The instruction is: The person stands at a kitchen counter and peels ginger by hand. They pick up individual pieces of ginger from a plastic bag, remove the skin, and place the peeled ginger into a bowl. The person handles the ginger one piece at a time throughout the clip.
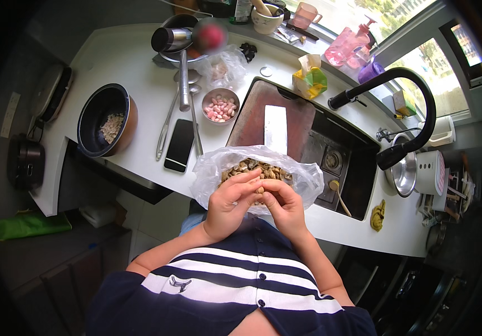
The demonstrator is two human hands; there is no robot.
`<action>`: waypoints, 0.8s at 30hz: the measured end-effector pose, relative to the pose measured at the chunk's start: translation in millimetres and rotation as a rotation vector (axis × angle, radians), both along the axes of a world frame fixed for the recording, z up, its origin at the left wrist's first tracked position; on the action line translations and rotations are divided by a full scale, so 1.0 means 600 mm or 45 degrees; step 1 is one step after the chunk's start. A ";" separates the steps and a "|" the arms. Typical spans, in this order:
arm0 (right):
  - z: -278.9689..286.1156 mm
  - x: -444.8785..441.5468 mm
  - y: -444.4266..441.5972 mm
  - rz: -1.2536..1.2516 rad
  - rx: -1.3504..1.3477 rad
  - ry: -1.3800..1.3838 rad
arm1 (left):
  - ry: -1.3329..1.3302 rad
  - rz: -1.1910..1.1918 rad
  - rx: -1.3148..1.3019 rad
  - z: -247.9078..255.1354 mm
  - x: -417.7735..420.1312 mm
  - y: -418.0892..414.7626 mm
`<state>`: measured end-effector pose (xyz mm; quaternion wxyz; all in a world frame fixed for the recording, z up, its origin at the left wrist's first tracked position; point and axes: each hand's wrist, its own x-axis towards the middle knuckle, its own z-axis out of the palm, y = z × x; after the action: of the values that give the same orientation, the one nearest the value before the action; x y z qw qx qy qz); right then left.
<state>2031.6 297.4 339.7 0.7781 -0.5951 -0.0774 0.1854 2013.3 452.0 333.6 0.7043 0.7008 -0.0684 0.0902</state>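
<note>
Both of my hands meet over an open clear plastic bag [306, 174] of peanut shells or unshelled peanuts [272, 171] at the counter's front edge. Between the fingertips of my left hand [234, 201] and my right hand [283, 206] is a small tan peanut [259, 190]. Beyond the bag, a cleaver blade [275, 126] lies on a reddish-brown cutting board [257, 105] over the sink. A metal bowl [205, 116] of pink shelled peanuts [220, 107] stands left of the board. The cleaver's handle is hidden behind the bag.
A phone [180, 147], long-handled spoons [165, 132] and a dark pot [130, 132] with pale bits lie to the left. Right are the black sink [360, 168], a brush [341, 199], a black faucet [428, 96] and a yellow-green cloth [378, 216]. A tissue pack [310, 83] stands behind the sink.
</note>
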 end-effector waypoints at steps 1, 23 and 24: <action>0.008 0.007 -0.007 0.050 -0.048 -0.003 | -0.094 0.001 0.163 0.014 0.007 0.006; 0.007 0.016 0.009 -0.124 -0.453 -0.103 | 0.093 -0.015 0.023 0.001 0.002 0.001; 0.002 0.015 0.009 -0.150 -0.294 0.056 | 0.148 -0.051 -0.215 -0.008 0.003 0.004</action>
<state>2040.7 302.8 341.2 0.7154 -0.6801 -0.0033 0.1600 2014.8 454.5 329.0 0.7653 0.6416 -0.0334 0.0405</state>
